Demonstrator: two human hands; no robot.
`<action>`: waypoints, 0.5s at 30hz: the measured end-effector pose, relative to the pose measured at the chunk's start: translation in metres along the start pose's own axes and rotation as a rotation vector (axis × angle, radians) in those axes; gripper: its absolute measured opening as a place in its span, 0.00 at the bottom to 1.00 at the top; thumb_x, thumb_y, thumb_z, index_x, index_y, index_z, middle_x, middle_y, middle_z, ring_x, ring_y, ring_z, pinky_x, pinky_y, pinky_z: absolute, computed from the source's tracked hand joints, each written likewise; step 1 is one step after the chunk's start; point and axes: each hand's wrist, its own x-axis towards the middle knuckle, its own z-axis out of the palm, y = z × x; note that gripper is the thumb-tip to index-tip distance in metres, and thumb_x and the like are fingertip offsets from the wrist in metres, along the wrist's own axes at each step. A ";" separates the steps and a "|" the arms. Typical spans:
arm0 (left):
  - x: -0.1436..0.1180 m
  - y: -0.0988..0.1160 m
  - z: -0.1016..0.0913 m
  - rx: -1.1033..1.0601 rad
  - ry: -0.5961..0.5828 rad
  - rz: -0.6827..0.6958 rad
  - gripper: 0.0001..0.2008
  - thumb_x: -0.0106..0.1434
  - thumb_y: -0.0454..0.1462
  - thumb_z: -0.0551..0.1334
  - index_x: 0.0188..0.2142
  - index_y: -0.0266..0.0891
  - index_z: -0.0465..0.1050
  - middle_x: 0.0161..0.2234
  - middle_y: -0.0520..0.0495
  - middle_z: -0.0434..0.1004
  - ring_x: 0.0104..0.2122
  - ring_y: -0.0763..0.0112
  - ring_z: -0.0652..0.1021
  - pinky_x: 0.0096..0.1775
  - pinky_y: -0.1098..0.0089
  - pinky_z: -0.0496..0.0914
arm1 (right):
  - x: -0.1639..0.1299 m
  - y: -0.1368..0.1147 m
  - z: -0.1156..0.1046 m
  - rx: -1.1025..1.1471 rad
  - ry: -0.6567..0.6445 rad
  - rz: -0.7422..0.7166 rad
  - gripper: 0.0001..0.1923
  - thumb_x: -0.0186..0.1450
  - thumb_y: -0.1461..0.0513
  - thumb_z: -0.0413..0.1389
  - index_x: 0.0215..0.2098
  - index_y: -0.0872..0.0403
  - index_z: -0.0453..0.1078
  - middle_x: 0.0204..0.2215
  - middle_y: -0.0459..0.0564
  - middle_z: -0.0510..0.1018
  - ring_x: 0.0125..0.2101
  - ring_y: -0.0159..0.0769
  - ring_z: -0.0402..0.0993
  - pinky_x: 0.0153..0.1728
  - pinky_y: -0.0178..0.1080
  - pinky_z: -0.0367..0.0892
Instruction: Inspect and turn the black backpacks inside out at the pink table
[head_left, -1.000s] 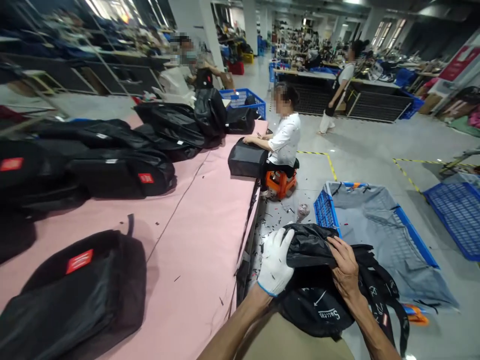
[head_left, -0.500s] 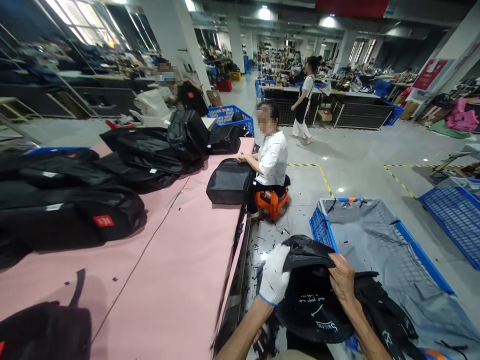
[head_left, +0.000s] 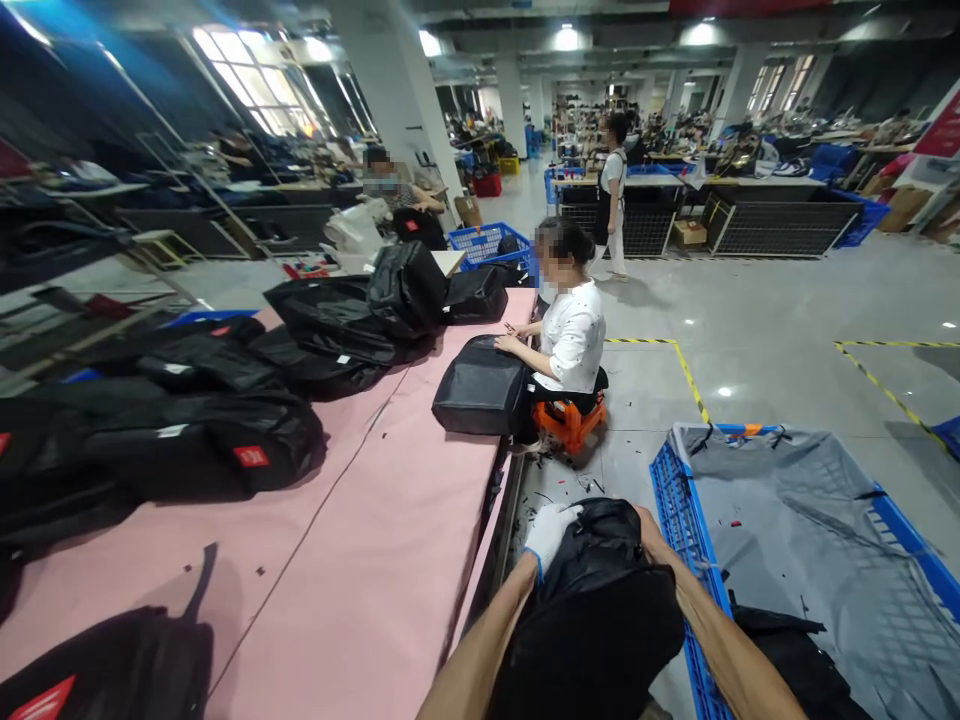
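A black backpack (head_left: 592, 620) hangs in front of me, between the pink table (head_left: 360, 560) and a blue crate (head_left: 679, 520). My left hand (head_left: 546, 532), in a white glove, grips its top left edge. The bare right hand (head_left: 649, 535) grips the top right edge, and the bag hides most of its fingers. The bag's plain back faces me.
Black bags (head_left: 225, 450) lie in piles along the pink table. A person in a white top (head_left: 570, 335) sits on an orange stool (head_left: 568, 420) at the table's right edge with a bag (head_left: 480, 395). The blue crate is lined with grey cloth (head_left: 795, 520). Other people work farther back.
Both hands have turned and lifted the black backpack, so its printed side no longer shows. The hands sit closer together at its top. My view has swung slightly upward and right.
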 end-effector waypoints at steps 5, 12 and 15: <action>-0.025 -0.021 0.001 0.022 -0.036 -0.062 0.34 0.54 0.68 0.70 0.23 0.44 0.62 0.22 0.57 0.59 0.28 0.70 0.63 0.33 0.67 0.59 | -0.012 0.011 -0.013 -0.037 -0.046 0.049 0.36 0.55 0.29 0.66 0.22 0.52 0.73 0.21 0.45 0.74 0.33 0.41 0.69 0.35 0.41 0.72; -0.059 -0.039 0.033 0.179 -0.040 0.088 0.29 0.73 0.61 0.59 0.25 0.45 0.64 0.24 0.55 0.61 0.32 0.67 0.66 0.37 0.67 0.61 | -0.044 0.044 -0.046 -0.065 0.195 0.192 0.39 0.53 0.25 0.65 0.20 0.49 0.67 0.18 0.44 0.69 0.29 0.36 0.62 0.32 0.40 0.63; -0.057 -0.031 0.041 0.214 0.001 0.145 0.25 0.75 0.54 0.58 0.24 0.45 0.61 0.25 0.55 0.60 0.32 0.67 0.66 0.38 0.66 0.59 | -0.055 0.053 -0.051 -0.085 0.265 0.219 0.41 0.58 0.23 0.61 0.21 0.50 0.68 0.18 0.46 0.71 0.29 0.38 0.65 0.35 0.42 0.66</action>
